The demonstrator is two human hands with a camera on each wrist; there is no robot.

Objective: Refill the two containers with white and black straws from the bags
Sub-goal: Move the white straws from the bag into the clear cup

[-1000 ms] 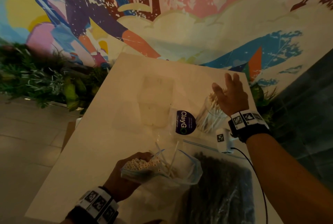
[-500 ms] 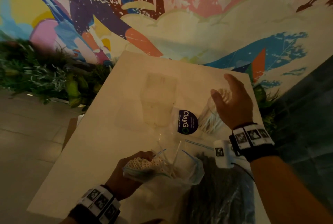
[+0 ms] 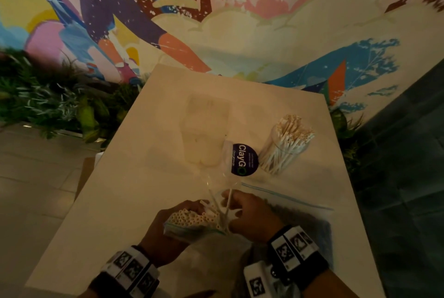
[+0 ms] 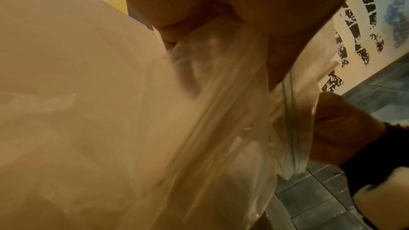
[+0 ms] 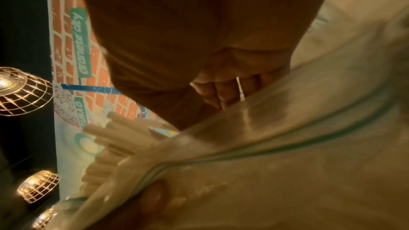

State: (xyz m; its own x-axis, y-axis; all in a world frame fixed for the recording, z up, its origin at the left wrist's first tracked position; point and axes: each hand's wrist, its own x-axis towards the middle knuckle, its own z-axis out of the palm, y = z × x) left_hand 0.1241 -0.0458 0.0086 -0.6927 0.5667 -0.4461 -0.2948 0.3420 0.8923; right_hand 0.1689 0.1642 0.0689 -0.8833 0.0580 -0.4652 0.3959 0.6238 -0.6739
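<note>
Head view — ClayGo sticker (image 3: 243,159) beside straw-filled container (image 3: 284,147), on table (image 3: 134,192).

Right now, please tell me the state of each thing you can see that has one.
Bag of white straws: open, held up by left hand.
Right hand: fingers at the straws in the bag mouth.
Right container: full of white straws.
Container with ClayGo sticker: empty, as far as visible.
Bag of black straws: lying flat on table.
</note>
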